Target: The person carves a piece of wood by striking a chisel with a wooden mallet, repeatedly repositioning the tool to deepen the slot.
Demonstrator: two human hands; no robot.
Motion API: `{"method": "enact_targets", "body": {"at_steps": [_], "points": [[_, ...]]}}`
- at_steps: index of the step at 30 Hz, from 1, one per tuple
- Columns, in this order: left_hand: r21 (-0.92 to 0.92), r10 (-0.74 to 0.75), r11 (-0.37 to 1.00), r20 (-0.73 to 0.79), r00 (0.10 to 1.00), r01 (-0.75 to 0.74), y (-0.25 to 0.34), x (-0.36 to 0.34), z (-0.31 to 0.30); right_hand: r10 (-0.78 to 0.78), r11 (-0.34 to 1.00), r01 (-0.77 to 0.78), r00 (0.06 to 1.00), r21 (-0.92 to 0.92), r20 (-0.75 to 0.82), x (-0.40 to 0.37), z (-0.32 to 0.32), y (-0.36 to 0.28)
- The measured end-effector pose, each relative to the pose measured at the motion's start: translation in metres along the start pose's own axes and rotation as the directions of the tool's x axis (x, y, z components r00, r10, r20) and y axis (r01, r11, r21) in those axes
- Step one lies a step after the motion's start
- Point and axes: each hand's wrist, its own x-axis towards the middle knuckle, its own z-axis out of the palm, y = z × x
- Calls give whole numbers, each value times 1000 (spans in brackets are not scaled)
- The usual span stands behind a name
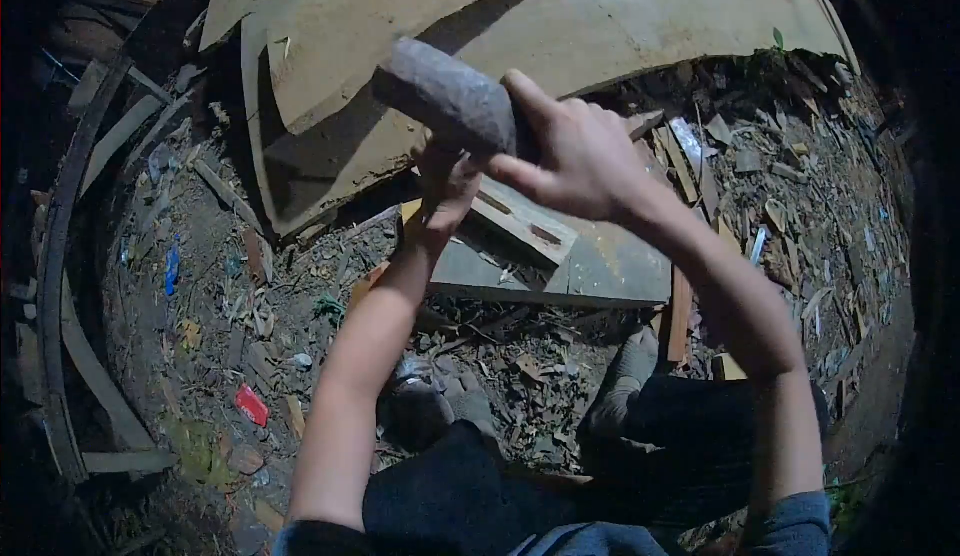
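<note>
My right hand [585,156] is wrapped around the near end of a thick, grey, worn mallet [450,91], raised and tilted up to the left. Just below the mallet's head, my left hand [447,181] is closed and partly covered by it; what its fingers hold is hidden. Beside that hand lies a pale piece of wood [520,224] with narrow slots cut into its upper face. It rests on a flat, light board [625,266] dusted with shavings.
Large curved wooden sheets [640,26] lie ahead. Chips and scraps [800,226] cover the ground to the right, and a red wrapper [252,405] and a blue scrap [172,266] lie at left. A long curved strip [65,256] borders the left side. My feet [625,376] are below the board.
</note>
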Motion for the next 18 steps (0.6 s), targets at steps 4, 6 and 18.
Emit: {"method": "enact_targets", "body": {"at_steps": [4,6,18], "points": [[345,-107,936,107,989,64,-11,-18,1,-83,990,102,980,100,-179,-6,-14,-4],[388,-37,921,149,988,-24,-5,-17,-3,-14,979,50,984,198,-176,-11,-11,-6],[-663,-763,511,-56,644,547,3,30,-45,411,779,-550,811,303,416,-83,104,60]]}}
